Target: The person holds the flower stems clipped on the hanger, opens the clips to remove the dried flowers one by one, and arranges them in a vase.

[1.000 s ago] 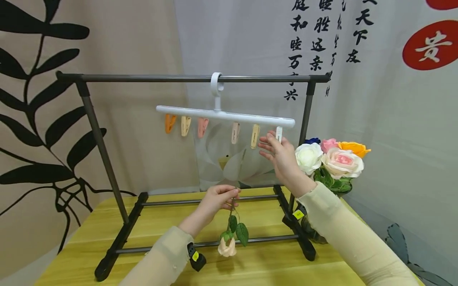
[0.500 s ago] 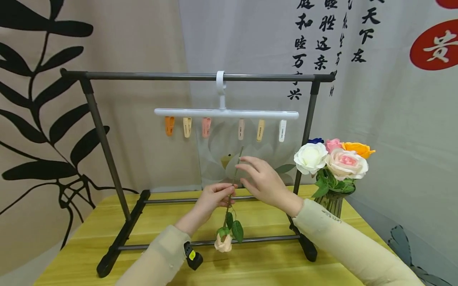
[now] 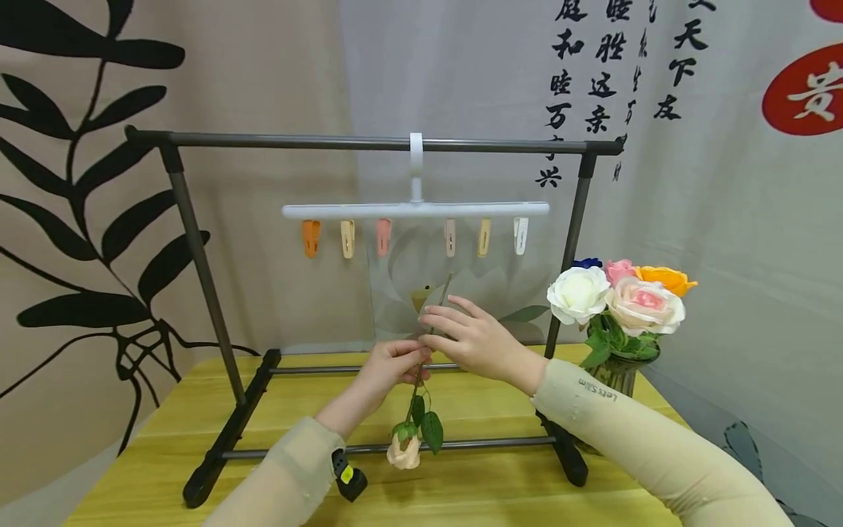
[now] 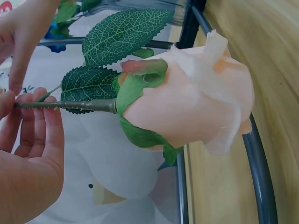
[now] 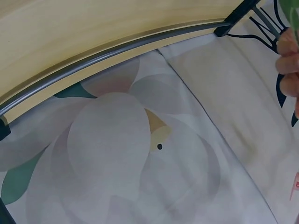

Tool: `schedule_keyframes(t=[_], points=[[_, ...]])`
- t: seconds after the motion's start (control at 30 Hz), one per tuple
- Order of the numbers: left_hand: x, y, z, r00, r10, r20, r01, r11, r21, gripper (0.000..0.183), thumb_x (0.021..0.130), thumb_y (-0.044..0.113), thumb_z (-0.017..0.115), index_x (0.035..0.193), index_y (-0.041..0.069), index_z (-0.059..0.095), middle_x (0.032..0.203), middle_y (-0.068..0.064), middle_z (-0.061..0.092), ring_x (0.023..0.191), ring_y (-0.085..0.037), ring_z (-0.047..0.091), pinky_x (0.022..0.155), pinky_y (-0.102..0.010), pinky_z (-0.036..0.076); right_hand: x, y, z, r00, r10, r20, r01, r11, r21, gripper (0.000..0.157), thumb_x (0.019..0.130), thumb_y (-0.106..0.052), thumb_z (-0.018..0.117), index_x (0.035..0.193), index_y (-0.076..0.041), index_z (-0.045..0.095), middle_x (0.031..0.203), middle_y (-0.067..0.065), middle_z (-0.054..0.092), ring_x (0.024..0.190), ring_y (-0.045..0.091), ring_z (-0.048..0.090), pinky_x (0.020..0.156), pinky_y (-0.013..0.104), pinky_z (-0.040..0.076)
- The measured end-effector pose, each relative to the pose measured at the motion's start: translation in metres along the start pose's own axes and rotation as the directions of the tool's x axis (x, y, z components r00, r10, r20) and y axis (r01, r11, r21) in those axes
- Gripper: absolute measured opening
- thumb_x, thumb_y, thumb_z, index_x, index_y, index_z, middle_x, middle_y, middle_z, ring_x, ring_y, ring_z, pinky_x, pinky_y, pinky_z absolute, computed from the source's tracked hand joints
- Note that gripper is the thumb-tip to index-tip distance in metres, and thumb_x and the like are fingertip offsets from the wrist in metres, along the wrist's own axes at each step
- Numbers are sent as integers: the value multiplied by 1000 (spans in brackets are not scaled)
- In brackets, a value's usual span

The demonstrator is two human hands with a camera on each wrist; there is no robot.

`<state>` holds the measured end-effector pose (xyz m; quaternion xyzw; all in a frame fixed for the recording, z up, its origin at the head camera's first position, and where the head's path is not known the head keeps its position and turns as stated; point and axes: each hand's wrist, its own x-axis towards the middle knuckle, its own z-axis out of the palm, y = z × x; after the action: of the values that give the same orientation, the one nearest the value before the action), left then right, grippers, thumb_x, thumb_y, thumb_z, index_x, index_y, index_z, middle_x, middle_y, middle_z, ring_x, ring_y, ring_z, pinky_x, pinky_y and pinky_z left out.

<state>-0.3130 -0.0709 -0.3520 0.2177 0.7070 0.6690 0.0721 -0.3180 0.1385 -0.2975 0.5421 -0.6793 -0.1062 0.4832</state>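
My left hand (image 3: 388, 364) pinches the stem of a pale peach artificial rose (image 3: 404, 452), which hangs bloom down with the bare stem end (image 3: 443, 293) pointing up. In the left wrist view the bloom (image 4: 191, 98) and leaves (image 4: 126, 37) show large, the stem lying between thumb and fingers. My right hand (image 3: 484, 342) is beside the upper stem with its fingers extended, and a lower finger reaches the stem close to my left fingertips. Its thumb is hidden in the head view. Above, a white hanger (image 3: 369, 211) carries several coloured clips, including a white clip (image 3: 520, 236).
A dark metal rack (image 3: 283, 141) stands on the yellow wooden table (image 3: 487, 483) and supports the hanger. Right of it, a glass vase (image 3: 615, 375) holds several artificial flowers (image 3: 645, 304). A printed curtain (image 3: 276, 278) hangs behind.
My right hand has left the white clip, coming down and left to the rose stem. The hanger, tilted earlier, now hangs level. My left hand still pinches the stem, and the bloom has shifted slightly left.
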Motion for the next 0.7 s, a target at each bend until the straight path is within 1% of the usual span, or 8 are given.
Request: schedule_keyframes(t=[0.13,0.2,0.27,0.37,0.47,0.53,0.63,0.7], points=[[-3,1,-1,1000,1,24,-1,1000,11,36,94,31,65,110,-1,70,89,-4,70,77,-19,68,72,-36,56,-1,-1,-1,1000,-14,6,14,1000,8,29,79,-10,81,104,-16,67,119,6,63,118,23,57,105,46,38],[-5,2,-1,999,1,38,-1,1000,16,36,94,30,65,111,-1,70,92,-8,69,77,-18,68,72,-36,56,-2,-2,-1,1000,-19,9,19,1000,6,23,84,-11,77,104,-16,67,117,6,64,117,23,57,105,46,38],[-6,4,-2,999,-1,48,1,1000,14,35,94,29,65,112,-1,69,93,-9,69,76,-18,68,71,-36,57,-2,-2,-2,1000,-24,6,24,1000,3,15,90,-13,71,103,-16,68,115,6,65,115,23,58,104,46,39],[-6,5,-2,998,-4,69,3,1000,14,36,94,27,66,114,-2,69,92,-9,69,75,-17,67,69,-36,57,-3,-3,-2,999,-30,-14,30,1000,-1,9,93,-15,67,102,-16,68,110,5,67,111,23,60,103,45,41],[-6,5,0,995,-6,96,5,1000,12,36,94,25,66,117,-3,68,91,-4,69,73,-16,67,69,-36,57,-5,-5,-2,999,-33,-42,33,999,5,9,91,-15,70,100,-16,68,104,4,68,104,22,63,100,43,43],[-6,5,1,994,-11,113,10,1000,13,35,94,23,66,118,-3,67,93,-7,69,73,-16,66,69,-37,57,-7,-6,-2,997,-36,-64,37,999,10,9,90,-14,71,98,-15,67,100,2,67,99,21,64,98,42,45],[-7,5,1,988,-14,154,11,1000,23,36,94,23,66,119,-3,66,95,-11,68,74,-16,67,69,-37,57,-11,-7,-1,993,-46,-106,46,999,4,4,94,-11,66,96,-14,67,96,2,67,93,21,64,93,41,49],[-8,7,-2,981,-16,194,8,999,42,37,95,24,65,120,-3,66,97,-11,68,77,-18,68,71,-39,57,-15,-7,-2,990,-38,-134,39,999,1,11,98,-10,59,94,-13,69,95,3,68,90,21,64,90,41,50]])
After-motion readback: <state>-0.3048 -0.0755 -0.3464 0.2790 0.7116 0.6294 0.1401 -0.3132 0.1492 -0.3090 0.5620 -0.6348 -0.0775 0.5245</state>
